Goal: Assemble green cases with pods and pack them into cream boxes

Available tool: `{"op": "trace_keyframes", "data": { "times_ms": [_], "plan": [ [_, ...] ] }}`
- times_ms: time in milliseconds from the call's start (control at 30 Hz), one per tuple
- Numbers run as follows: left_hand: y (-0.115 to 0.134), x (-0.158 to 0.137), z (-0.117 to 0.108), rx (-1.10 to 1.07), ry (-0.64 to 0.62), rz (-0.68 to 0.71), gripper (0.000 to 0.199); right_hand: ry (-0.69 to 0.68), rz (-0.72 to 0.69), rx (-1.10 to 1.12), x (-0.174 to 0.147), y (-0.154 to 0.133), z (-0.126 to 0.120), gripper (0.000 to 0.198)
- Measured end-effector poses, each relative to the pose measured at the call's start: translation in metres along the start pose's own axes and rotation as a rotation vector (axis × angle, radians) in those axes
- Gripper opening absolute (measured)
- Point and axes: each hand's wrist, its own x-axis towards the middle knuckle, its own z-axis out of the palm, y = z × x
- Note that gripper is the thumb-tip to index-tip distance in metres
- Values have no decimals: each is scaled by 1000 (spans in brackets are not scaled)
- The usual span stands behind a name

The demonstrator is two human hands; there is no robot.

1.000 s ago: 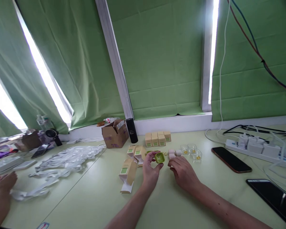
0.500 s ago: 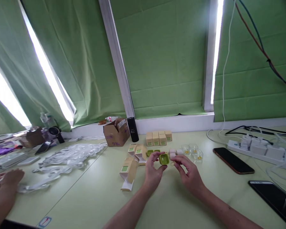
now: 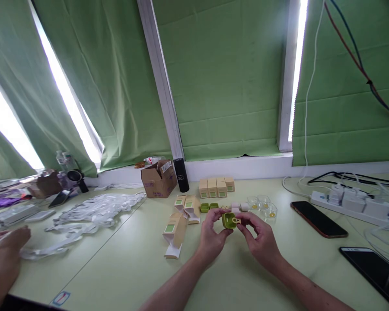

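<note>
between left hand and right hand, green cup left-pinched, yellow loop right-pinched

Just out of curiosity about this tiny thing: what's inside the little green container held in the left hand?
The green container shows its green inner surface. A pale ringed piece in the right hand overlaps its right side; what lies behind that, I cannot see.

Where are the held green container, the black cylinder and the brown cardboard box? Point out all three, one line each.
Green container (image 3: 228,220): head view, its hollow inside.
Black cylinder (image 3: 181,175): head view, the side of its body.
Brown cardboard box (image 3: 154,184): head view, a side wall.
</note>
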Motion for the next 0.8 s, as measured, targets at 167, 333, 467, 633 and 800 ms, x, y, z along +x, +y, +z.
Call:
{"op": "trace_keyframes", "data": {
  "times_ms": [167,333,467,633,800],
  "plan": [
    [3,-2,2,6,-35,42,45,28,-77,-76,2,-6,-2,11],
    [3,-3,2,-5,-53,75,45,42,-223,-190,2,-2,-3,17],
    [4,-3,2,7,-64,102,47,4,-343,-276,1,1,-4,29],
    [2,-4,1,21,-68,124,47,2,-409,-400,1,2,-7,28],
    [0,-5,1,33,-70,141,48,12,-432,-478,1,2,-7,24]
  ]
}}
